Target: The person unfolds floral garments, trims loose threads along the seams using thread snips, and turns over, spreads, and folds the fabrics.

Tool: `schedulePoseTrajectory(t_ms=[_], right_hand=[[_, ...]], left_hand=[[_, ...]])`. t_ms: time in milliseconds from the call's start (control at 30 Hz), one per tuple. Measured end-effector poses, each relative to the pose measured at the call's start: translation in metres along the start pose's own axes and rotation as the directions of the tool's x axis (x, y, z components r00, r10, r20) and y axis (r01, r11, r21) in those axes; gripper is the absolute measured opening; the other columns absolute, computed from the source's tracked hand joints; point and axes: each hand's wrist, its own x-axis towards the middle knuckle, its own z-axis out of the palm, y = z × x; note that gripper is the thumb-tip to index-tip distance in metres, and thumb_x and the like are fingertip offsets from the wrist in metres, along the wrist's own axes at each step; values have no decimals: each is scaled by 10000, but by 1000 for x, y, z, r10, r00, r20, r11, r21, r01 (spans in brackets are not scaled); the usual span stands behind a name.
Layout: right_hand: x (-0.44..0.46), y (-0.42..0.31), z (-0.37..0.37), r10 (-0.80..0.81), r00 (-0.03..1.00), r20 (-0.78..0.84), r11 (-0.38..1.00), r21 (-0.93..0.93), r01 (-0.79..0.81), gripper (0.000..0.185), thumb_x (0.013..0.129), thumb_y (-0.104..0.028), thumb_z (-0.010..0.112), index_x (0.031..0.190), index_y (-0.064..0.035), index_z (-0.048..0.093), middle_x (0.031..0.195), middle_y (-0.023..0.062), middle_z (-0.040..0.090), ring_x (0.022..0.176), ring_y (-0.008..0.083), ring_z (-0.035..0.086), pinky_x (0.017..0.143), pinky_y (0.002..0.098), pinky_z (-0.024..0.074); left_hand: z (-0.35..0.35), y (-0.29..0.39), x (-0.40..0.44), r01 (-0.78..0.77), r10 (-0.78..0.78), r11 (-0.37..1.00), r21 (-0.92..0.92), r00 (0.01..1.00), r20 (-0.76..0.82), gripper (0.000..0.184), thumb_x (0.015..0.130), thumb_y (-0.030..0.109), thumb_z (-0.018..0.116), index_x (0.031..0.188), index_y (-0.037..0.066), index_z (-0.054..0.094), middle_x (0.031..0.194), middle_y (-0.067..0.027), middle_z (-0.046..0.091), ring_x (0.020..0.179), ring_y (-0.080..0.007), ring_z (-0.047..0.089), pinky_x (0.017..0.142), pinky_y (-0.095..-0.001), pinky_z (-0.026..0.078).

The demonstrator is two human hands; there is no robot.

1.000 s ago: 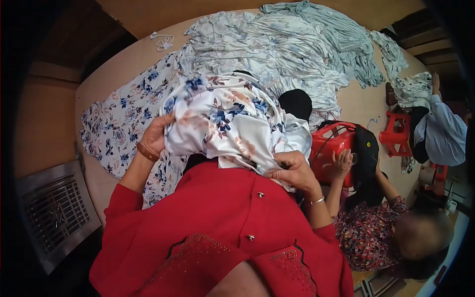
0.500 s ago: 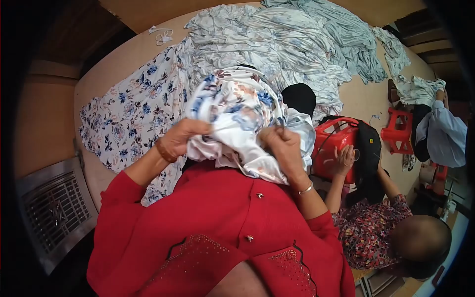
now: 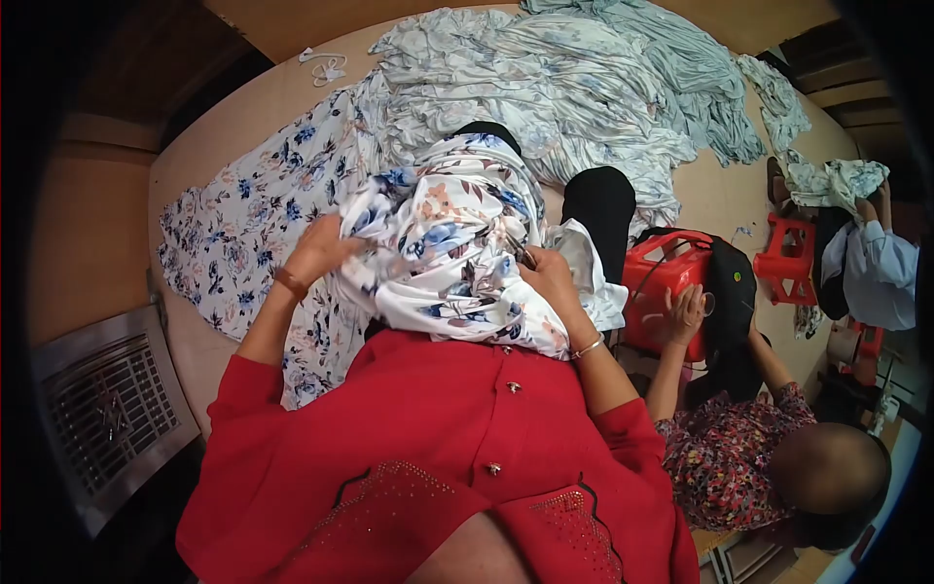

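Note:
White cloth with blue and peach flowers (image 3: 438, 224) lies bunched over my lap. My left hand (image 3: 319, 251) is at its left side, fingers closed on the cloth's edge. On the right, my right hand (image 3: 547, 277) is closed over the cloth, with a small dark metal tool (image 3: 519, 248), perhaps snips, between thumb and fingers. Part of the same flowered cloth (image 3: 253, 219) spreads over the floor to the left. A plain white piece (image 3: 589, 277) hangs beside my right hand.
Pale patterned cloth (image 3: 525, 88) and grey-green cloth (image 3: 705, 88) lie heaped ahead. At the right, a person in a flowered top (image 3: 730, 457) sits by a red stool (image 3: 671, 282). Beyond are another red stool (image 3: 786, 258) and a person in light blue (image 3: 876, 273). A metal grille (image 3: 117, 409) stands left.
My hands came together over the cloth, then moved apart, the left one outward to the left. The cloth is bunched differently, and the metal tool now shows at my right hand.

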Motion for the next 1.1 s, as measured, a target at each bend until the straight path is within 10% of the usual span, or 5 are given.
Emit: schedulePoseTrajectory(t_ms=[233, 467, 633, 900, 1100], right_hand=[[-11, -6, 11, -323, 867, -379, 925, 67, 374, 105, 730, -80, 573, 776, 4, 531, 577, 100, 500, 533, 227, 519, 505, 329, 395], [-45, -46, -36, 252, 962, -103, 427, 904, -15, 71, 791, -95, 548, 747, -82, 493, 558, -31, 440, 388, 46, 343, 354, 202, 250], [-70, -30, -97, 49, 943, -329, 87, 942, 325, 144, 841, -177, 473, 917, -71, 534, 764, 7, 563, 511, 79, 482, 443, 204, 409], [-38, -24, -197, 116, 672, -731, 429, 647, 630, 282, 868, -187, 406, 1039, 5, 520, 1013, 128, 571, 878, 213, 582, 773, 314, 485], [-2, 51, -197, -51, 707, -705, 852, -401, -338, 162, 836, -97, 488, 899, 5, 599, 834, 72, 610, 707, 145, 574, 626, 256, 447]], left_hand=[[44, 77, 67, -647, 820, 347, 679, 561, 116, 299, 697, 121, 622, 987, 64, 580, 1008, -147, 545, 945, -312, 514, 830, -366, 402], [114, 90, 143, -553, 458, -70, 830, 721, 519, 117, 738, 184, 531, 759, 141, 638, 950, -74, 577, 958, -207, 518, 793, -447, 348], [70, 120, 107, -474, 447, 881, 3, 833, 326, 162, 764, 100, 488, 866, 32, 594, 844, -85, 612, 702, -201, 590, 651, -298, 463], [-4, 112, 98, -126, 417, 371, -920, 908, 44, 312, 857, 199, 437, 995, -61, 538, 927, -162, 617, 812, -238, 619, 759, -363, 510], [5, 96, 83, -12, 263, 291, -957, 962, 68, 358, 866, 252, 458, 1070, -39, 501, 987, -169, 594, 855, -264, 599, 778, -370, 494]])
